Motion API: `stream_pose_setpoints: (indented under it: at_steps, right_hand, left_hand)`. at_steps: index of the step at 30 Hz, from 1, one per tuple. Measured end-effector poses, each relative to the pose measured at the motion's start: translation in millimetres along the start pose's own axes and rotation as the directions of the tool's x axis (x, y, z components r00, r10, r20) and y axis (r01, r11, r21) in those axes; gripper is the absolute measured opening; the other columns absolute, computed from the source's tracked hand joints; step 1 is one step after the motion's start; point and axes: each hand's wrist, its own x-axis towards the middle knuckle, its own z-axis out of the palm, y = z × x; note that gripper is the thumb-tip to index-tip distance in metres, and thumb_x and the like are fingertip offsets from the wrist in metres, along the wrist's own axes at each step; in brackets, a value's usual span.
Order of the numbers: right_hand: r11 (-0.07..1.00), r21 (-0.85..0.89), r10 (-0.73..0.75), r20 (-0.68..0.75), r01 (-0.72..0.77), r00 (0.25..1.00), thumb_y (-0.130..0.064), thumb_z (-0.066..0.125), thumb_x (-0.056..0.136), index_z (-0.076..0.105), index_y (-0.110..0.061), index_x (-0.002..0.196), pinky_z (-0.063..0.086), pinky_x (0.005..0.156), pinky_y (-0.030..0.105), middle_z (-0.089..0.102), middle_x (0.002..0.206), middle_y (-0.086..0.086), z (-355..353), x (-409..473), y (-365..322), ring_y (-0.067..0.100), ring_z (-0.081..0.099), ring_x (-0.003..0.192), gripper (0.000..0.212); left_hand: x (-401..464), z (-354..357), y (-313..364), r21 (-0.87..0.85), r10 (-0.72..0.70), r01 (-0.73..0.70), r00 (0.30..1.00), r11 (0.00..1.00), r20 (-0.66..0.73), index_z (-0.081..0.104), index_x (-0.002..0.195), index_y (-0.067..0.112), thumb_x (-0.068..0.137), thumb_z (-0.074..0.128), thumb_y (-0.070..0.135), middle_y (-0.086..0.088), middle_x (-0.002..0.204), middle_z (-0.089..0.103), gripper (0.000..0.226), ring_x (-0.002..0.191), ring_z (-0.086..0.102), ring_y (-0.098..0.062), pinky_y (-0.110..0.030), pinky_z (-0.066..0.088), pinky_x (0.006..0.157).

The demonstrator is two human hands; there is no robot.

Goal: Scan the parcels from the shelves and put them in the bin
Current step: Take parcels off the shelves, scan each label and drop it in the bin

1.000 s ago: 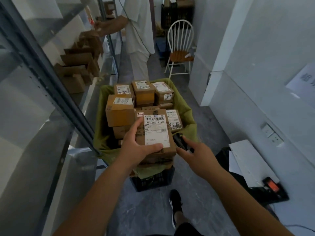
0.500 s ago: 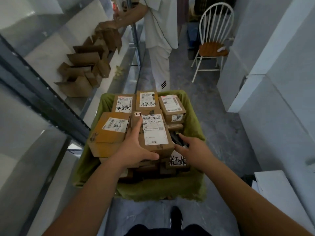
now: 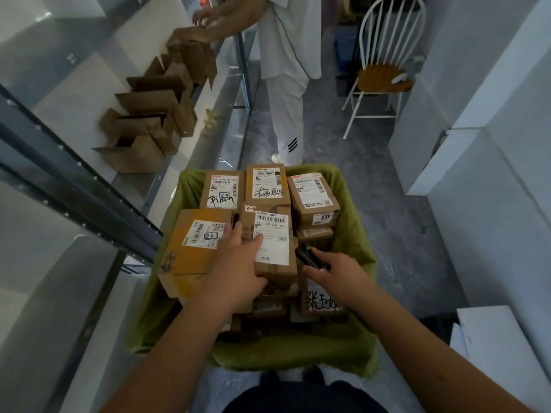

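A bin lined with green cloth [image 3: 354, 228] stands right below me, packed with several labelled cardboard parcels. My left hand [image 3: 238, 263] grips a brown parcel with a white barcode label [image 3: 272, 242], which lies on top of the pile in the middle of the bin. My right hand [image 3: 337, 271] holds a black scanner [image 3: 307, 256] just to the right of that parcel, low over the pile. A larger yellow-brown parcel [image 3: 193, 248] sits at the left of the bin.
A metal shelf unit [image 3: 74, 186] runs along the left with several open cardboard boxes [image 3: 143, 135]. Another person in white [image 3: 286, 84] stands beyond the bin, hands at the shelf. A white chair [image 3: 384, 70] stands behind; white panels [image 3: 492, 347] lie at the right.
I have stepped up to the bin and now look straight down into it. The parcel in my left hand went down onto the pile; my right hand with the scanner followed.
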Motion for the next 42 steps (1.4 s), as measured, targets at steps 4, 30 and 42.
stream_pose_setpoints:
  at_steps: [4,30,42]
  right_hand:
    - [1.000,0.011,-0.007,-0.030,0.008,1.000,-0.054,0.062,0.098,0.038,-0.034,0.159,0.044,0.055,0.022,0.066,0.108,-0.004,8.5,0.2,-6.3,0.008,0.064,0.073,0.069]
    - [1.000,0.018,-0.012,-0.245,0.017,0.969,-0.057,0.064,0.096,0.040,-0.033,0.158,0.057,0.077,0.031,0.057,0.147,-0.004,19.0,-41.6,-16.9,0.009,0.065,0.094,0.071]
    - [0.991,-0.029,-0.134,-0.196,0.131,0.971,-0.060,0.061,0.095,0.035,-0.040,0.159,0.040,0.056,0.021,0.064,0.116,-0.003,10.4,-52.4,-10.8,0.007,0.062,0.074,0.072]
  left_hand:
    - [4.9,-5.3,-8.0,0.058,0.050,-0.052,0.998,0.997,0.022,0.022,0.165,0.031,0.088,0.077,0.035,0.002,0.175,0.004,0.094,0.161,-0.008,-0.027,-0.052,0.000,0.131]
    - [-0.1,-2.8,-13.5,0.169,0.166,-0.156,0.985,0.973,-0.047,0.017,0.165,0.034,0.089,0.063,0.070,-0.001,0.174,0.011,0.096,0.160,0.004,-0.026,-0.052,0.007,0.130]
    - [-38.7,7.5,-1.8,0.168,0.075,-0.040,0.975,0.985,-0.208,0.023,0.163,0.032,0.089,0.061,0.070,0.000,0.172,0.019,0.091,0.159,0.013,-0.026,-0.052,0.017,0.129]
